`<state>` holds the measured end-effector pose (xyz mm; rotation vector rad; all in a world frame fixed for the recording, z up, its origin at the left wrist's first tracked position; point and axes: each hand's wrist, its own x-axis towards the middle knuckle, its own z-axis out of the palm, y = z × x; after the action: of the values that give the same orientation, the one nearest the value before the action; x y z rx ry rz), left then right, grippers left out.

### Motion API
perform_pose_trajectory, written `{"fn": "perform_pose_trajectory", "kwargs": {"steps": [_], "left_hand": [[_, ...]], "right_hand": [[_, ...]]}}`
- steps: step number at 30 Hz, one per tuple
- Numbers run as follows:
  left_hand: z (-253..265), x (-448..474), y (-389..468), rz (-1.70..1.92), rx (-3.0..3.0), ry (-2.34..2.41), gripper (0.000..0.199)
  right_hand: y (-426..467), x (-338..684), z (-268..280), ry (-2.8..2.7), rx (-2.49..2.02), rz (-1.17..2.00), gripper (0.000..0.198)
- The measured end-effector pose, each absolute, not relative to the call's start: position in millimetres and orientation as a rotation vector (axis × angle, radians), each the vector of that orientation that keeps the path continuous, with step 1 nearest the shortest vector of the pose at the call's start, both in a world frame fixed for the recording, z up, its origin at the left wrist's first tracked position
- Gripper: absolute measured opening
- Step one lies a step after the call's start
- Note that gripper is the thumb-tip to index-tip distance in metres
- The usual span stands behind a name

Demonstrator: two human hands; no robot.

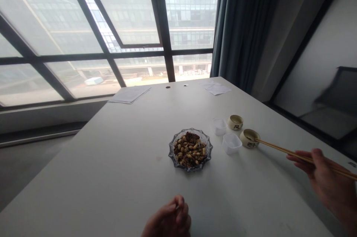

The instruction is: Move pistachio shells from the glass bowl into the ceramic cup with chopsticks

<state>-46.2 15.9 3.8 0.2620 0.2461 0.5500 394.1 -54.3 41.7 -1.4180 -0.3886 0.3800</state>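
Observation:
A pair of long wooden chopsticks (279, 148) is held in my right hand (325, 173), their tips reaching into the nearer cream ceramic cup (250, 144), which bears a dark character. Something small and dark shows at the tips inside that cup, too small to name. My left hand (171, 217) rests curled and closed at the table's near edge, with nothing visible in its fingers. In front of it stands a scalloped glass bowl (170, 153) filled with a mix of pistachios (186, 149) and brown, twig-like pieces.
Two clear plastic tubs (232, 144) sit between the glass bowl and the cups. Behind is a second ceramic cup (235, 122). Papers (129, 95) lie at the white table's (117, 162) far left, and more sheets (216, 88) far right. Windows and a dark curtain (242, 25) stand beyond.

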Motion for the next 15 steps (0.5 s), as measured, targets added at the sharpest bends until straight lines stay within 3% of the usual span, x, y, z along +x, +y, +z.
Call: {"fn": "perform_pose_trajectory", "kwargs": {"steps": [15], "left_hand": [[4, -44, 15, 0.561, 0.262, 0.268, 0.011]], "right_hand": [[-20, 327, 85, -0.716, -1.270, 0.370, 0.039]]}}
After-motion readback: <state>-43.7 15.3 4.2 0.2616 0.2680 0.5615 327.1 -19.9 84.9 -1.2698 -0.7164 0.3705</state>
